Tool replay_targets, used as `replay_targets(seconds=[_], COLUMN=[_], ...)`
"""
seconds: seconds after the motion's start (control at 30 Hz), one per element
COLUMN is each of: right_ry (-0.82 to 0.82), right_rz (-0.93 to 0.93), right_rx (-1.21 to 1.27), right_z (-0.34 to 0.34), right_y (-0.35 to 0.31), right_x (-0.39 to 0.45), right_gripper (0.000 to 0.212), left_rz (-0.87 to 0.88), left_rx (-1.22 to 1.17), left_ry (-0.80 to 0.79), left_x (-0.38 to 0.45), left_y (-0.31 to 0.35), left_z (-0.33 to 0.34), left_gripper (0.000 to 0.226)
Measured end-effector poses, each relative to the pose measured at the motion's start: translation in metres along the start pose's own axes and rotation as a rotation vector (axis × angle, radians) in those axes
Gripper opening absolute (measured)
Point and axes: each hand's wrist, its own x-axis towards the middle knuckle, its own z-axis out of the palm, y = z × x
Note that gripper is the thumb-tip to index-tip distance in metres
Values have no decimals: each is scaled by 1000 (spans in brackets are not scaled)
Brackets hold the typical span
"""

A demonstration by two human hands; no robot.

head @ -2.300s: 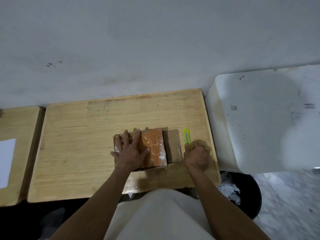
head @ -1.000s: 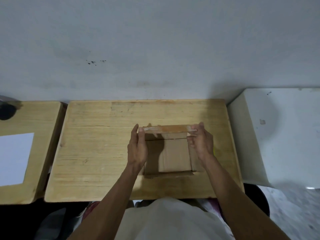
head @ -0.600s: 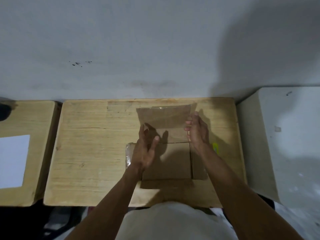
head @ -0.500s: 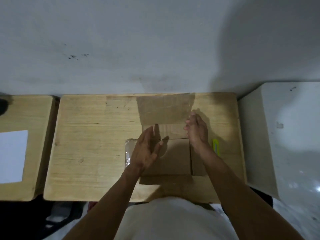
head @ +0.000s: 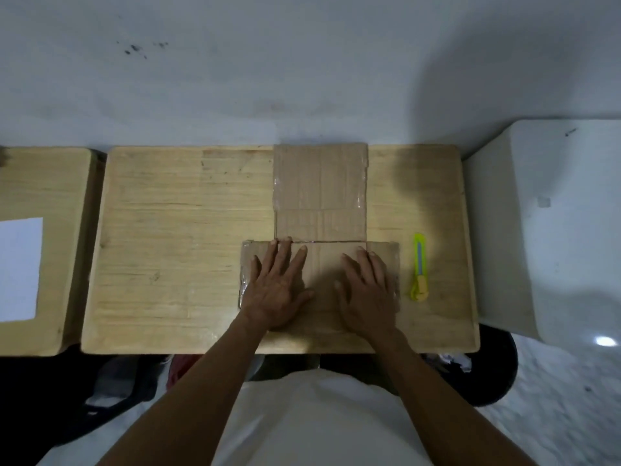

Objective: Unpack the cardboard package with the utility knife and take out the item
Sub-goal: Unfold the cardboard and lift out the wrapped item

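The cardboard package (head: 321,183) lies on the wooden table (head: 174,237), its long lid folded back flat toward the wall. Two inner flaps cover the near part and hide whatever is inside. My left hand (head: 277,287) rests flat on the left flap with fingers straight. My right hand (head: 368,290) rests flat on the right flap in the same way. The yellow utility knife (head: 419,268) lies on the table just right of the package, apart from both hands.
A second wooden table (head: 43,183) stands at the left with a white sheet of paper (head: 20,269) on it. A white cabinet (head: 551,230) stands at the right, and a dark bin (head: 484,371) with crumpled paper sits below the table's right corner.
The knife has been laid down on the table. The lid, held upright a second ago, now lies flat toward the wall, and both hands have come down onto the inner flaps.
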Motion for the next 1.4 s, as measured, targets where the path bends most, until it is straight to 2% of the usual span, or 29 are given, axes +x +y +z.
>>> replay_targets(seconds=[0.2,0.37,0.63,0.87,1.13,1.23,1.4], right_ry=[-25,21,140,195,187,211,129], right_rz=[-9,-14,-37,-45,-55,12,15], right_rx=[-45,-97,-185,-165,-179,-161,-177], right_z=[29,45,66,66,53,35,33], right_y=[-9,-7,1,-1,-1,6,19], right_x=[-33,-42,-40,-41,-30,-11,2], right_gripper=[61,59,61,62,64,63,68], left_rz=[-36,-98,-99,-102,-145,-206,-225], left_rx=[6,-26,-3,26,22,-7,-8], left_ry=[47,119,197,257,259,231,215], left_x=[-29,-46,-44,-45,-34,-22,-18], left_y=[-8,-3,-7,-9,-8,-18,-25], left_z=[27,46,63,67,51,42,42], left_gripper=[83,73,72,73,69,71,72])
